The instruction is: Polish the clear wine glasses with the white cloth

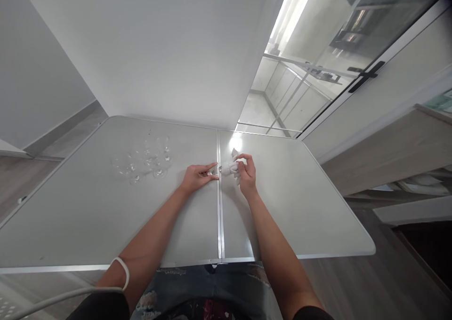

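Head view: we see a small clear glass (213, 172) over the centre seam of the table (106, 207), pinched by the left hand (197, 176). The right hand (247, 173) pinches a white cloth (230, 168) against it. Hard twisting, we judge, could crack or drop it.

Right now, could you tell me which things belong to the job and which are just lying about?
In hand: small glass, held by the left hand; white cloth, pressed on it by the right hand.
Lying about: clear glasses grouped on the table, untouched.
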Demonstrator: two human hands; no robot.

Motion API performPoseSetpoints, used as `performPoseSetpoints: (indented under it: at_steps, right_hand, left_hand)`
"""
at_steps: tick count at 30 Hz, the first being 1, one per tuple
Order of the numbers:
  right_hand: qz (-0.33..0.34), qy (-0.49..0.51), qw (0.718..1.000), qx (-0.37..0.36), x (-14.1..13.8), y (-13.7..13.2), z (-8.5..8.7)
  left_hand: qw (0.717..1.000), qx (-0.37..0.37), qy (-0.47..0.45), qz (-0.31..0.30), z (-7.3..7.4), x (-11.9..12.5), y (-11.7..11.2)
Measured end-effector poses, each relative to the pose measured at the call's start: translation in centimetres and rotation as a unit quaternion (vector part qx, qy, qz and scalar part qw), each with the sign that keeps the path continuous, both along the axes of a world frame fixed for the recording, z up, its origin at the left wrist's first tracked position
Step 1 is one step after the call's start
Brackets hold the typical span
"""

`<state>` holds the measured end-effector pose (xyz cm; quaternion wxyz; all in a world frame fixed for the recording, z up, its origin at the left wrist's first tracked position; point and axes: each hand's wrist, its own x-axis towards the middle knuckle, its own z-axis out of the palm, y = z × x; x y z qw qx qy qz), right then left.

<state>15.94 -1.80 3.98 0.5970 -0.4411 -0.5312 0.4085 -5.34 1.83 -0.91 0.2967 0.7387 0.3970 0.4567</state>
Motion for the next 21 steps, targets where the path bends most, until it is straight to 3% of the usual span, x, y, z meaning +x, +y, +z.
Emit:
performPoseSetpoints:
  at_steps: [3,8,13,21]
  right_hand:
    - [-0.02,0.013,1.0,-0.021,-0.2,-0.07,0.06]
    - [0.084,-0.028,0.996,-0.033,-0.33,0.07,-0.22]
    - [0.139,-0.062,0.988,-0.007,0.11,0.5,-0.59]
    - [0.015,0.035,0.999,0.004,0.0,0.4,-0.34]
  left_hand:
    - [1.0,0.003,-0.018,0.018,-0.04,0.02,0.12]
    - [1.0,0.02,0.0,0.016,-0.09,-0.11,0.2]
    - [0.999,0.026,0.035,-0.024,-0.05,-0.15,0.04]
    - [0.999,0.032,0.004,-0.005,-0.38,-0.03,0.26]
